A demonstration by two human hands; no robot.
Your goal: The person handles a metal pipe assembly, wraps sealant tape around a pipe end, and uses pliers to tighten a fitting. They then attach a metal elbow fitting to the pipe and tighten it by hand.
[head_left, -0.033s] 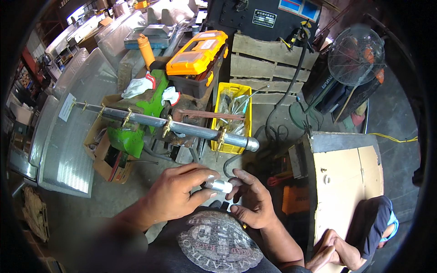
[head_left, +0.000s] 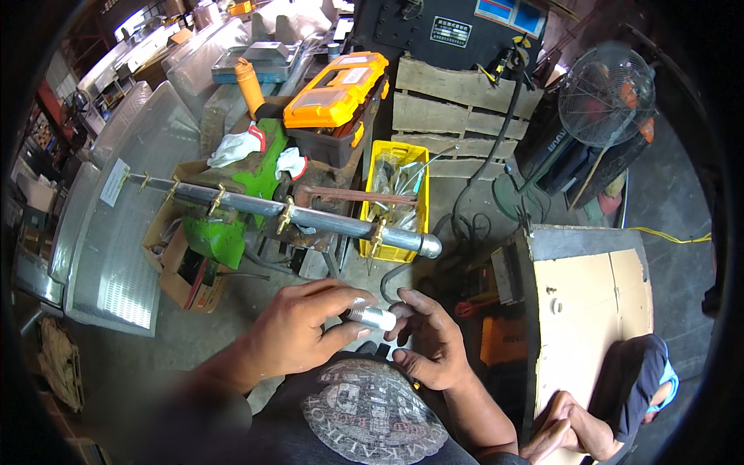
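My left hand (head_left: 298, 325) pinches a short silver threaded pipe fitting (head_left: 371, 316) between thumb and fingers, in front of my shirt. Its right end is white; whether that is tape or a plug I cannot tell. Close by that white end, my right hand (head_left: 430, 341) has its fingers curved and its thumb apart, gripping nothing I can see. Beyond both hands a long grey metal pipe (head_left: 325, 223) with several brass valves (head_left: 286, 215) along it lies across a green vise (head_left: 263, 167). A rounded cap closes the pipe's right end.
A yellow crate (head_left: 422, 194) of parts stands behind the pipe. An orange-lidded toolbox (head_left: 335, 93) and white gloves (head_left: 236, 147) sit on the bench. At right, another person's folded arms (head_left: 570, 426) rest on a cardboard-topped table (head_left: 581, 310); a fan (head_left: 607, 93) stands beyond. Hoses cross the floor.
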